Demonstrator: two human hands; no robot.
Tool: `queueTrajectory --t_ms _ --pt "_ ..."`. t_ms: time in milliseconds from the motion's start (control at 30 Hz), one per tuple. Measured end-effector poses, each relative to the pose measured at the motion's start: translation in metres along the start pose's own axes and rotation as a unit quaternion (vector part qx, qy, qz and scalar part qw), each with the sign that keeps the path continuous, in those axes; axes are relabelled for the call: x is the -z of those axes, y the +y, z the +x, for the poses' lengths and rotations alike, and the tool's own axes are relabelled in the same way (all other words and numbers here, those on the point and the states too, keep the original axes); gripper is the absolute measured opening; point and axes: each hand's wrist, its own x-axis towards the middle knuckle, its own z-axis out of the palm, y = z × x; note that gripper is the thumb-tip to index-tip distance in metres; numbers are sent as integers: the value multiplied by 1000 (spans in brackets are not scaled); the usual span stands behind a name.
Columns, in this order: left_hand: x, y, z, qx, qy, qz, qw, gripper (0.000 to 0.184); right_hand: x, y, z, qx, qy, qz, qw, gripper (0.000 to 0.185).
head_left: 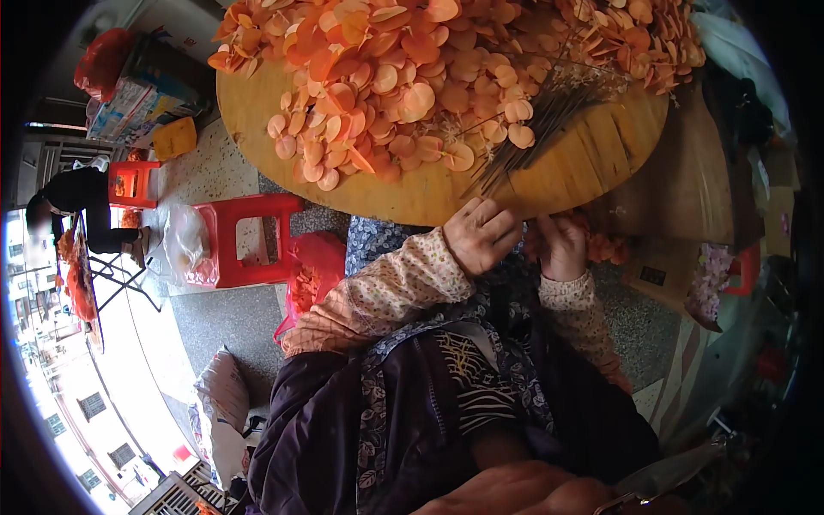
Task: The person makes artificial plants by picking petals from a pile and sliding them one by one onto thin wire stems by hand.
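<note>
Orange leaf sprays lie heaped across the far side of the wooden table, with dark stems slanting near. In this head view, my left hand and right hand are curled side by side at the near edge — gripping what, I cannot tell. A light, close pinch should work best.
</note>
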Motion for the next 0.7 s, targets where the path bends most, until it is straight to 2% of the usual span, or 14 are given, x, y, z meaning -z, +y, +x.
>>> queueTrajectory --t_ms 267,300,367,433,500,533,567,600,633,667,700 --pt "3 -3 0 -38 1 25 999 34 0 -3 -6 16 46 95 994 19" --pt "4 -2 2 -39 1 25 999 34 -3 -7 -9 40 68 109 991 17" --pt "7 -2 7 -29 55 9 998 29 -5 -24 -12 65 88 123 986 16" --pt "12 -18 8 -4 60 24 998 24 1 -50 -16 279 47 -12 959 16" --pt "17 -30 20 22 68 38 997 20 0 -84 -18 357 81 -110 924 12" --pt "23 -32 34 116 60 41 991 16 -3 -98 -19 359 80 -111 923 12" --pt "26 -36 44 208 52 44 976 13 -6 -111 -19 396 96 -188 894 10" --pt "22 -41 50 208 55 45 976 13 -8 -121 -19 431 111 -264 856 9" --pt "16 -47 56 251 28 58 966 12 -11 -128 -16 433 109 -263 855 9" --pt "11 -52 61 294 1 70 953 13 -14 -134 -12 426 86 -318 842 8" --pt "6 -55 64 294 3 71 953 13 -16 -138 -7 418 63 -372 827 6"
